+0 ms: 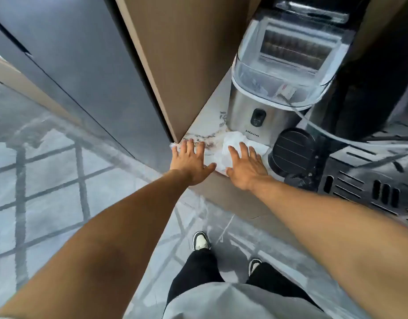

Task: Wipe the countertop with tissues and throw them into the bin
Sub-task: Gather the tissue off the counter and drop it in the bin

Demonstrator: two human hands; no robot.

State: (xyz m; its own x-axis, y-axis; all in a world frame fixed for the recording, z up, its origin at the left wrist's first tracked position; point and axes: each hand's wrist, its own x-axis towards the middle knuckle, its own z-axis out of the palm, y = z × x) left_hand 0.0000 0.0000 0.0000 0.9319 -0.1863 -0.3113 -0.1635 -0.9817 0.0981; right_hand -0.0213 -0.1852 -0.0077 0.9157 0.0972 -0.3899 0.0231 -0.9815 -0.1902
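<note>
- Your left hand [191, 161] lies flat, fingers spread, on the pale marbled desk [212, 122] at its near corner; a scrap of white tissue [173, 145] shows at its fingertips.
- Your right hand [245, 168] presses flat, fingers open, on a crumpled tissue [230, 143] just before the steel ice maker [276, 88].

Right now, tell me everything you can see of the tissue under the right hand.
The tissue is white, thin and crumpled, like soft paper, spread flat on the pale marbled countertop near its front edge. The right hand presses on it with fingers spread. Its far edge reaches the foot of the steel appliance; whether they touch is unclear.
</note>
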